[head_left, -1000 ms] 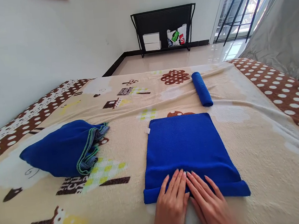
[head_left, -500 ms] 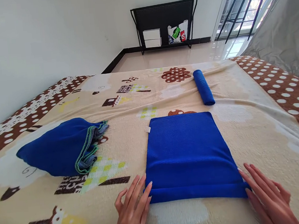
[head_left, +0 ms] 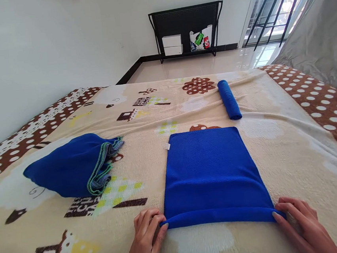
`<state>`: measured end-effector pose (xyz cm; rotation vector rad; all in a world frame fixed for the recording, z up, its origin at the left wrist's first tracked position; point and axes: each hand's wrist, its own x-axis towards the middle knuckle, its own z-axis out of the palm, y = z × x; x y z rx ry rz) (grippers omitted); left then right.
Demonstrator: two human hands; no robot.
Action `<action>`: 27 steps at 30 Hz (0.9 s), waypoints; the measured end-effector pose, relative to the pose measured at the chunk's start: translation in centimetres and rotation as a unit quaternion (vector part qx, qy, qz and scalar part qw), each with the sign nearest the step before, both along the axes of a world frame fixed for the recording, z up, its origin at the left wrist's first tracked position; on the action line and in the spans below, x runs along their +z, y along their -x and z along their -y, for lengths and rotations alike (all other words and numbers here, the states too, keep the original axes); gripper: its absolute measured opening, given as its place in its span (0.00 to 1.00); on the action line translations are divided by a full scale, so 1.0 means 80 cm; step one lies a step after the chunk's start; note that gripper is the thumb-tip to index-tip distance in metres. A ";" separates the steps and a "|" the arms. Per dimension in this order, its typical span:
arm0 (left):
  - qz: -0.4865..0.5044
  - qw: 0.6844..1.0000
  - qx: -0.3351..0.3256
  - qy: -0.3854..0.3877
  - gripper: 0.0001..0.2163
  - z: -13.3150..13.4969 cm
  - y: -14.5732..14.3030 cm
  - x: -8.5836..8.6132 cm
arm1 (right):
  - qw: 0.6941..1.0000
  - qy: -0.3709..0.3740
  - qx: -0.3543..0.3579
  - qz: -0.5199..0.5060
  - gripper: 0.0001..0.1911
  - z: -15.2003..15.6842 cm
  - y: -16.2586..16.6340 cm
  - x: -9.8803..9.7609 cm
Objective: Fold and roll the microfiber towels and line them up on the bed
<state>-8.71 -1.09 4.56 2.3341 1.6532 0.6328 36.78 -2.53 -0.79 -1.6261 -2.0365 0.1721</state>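
A blue towel (head_left: 208, 166) lies spread out in front of me, its near edge folded over into a narrow strip. A small white tag sticks out from its left side. My left hand (head_left: 149, 231) pinches the left end of the folded strip between thumb and fingers. At the opposite end, my right hand (head_left: 299, 219) pinches the strip's right corner the same way. Beyond the towel, toward the right, rests a rolled blue towel (head_left: 229, 100). To the left is a loosely folded pile of blue cloths (head_left: 68, 168) with green-stitched edges.
Everything lies on a cream patterned blanket (head_left: 147, 152) with brown polka-dot borders. Past its far edge, a black metal rack (head_left: 186, 19) holds white boxes (head_left: 172, 45) and a printed bag (head_left: 202, 39). A stool (head_left: 282, 8) and a grey cover (head_left: 320, 36) are at right.
Both hands have gone from lying with fingers extended at the strip's ends to pinching them. The folded near edge is slightly raised and narrower. The view has tilted slightly.
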 end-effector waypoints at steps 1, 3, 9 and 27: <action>0.000 1.000 0.009 0.017 0.04 0.000 -0.001 0.001 | 1.000 0.006 0.005 0.001 0.13 0.000 -0.001 0.001; -0.012 0.999 0.020 0.026 0.05 -0.001 -0.005 0.000 | 1.000 0.005 0.008 0.014 0.12 -0.002 -0.002 0.003; -0.058 0.986 0.075 -0.139 0.07 -0.009 -0.019 -0.024 | 0.990 -0.103 -0.052 0.076 0.15 -0.007 0.012 -0.008; -0.062 0.987 -0.047 -0.138 0.13 -0.014 0.000 -0.004 | 0.991 -0.103 0.041 0.075 0.14 -0.012 -0.006 -0.001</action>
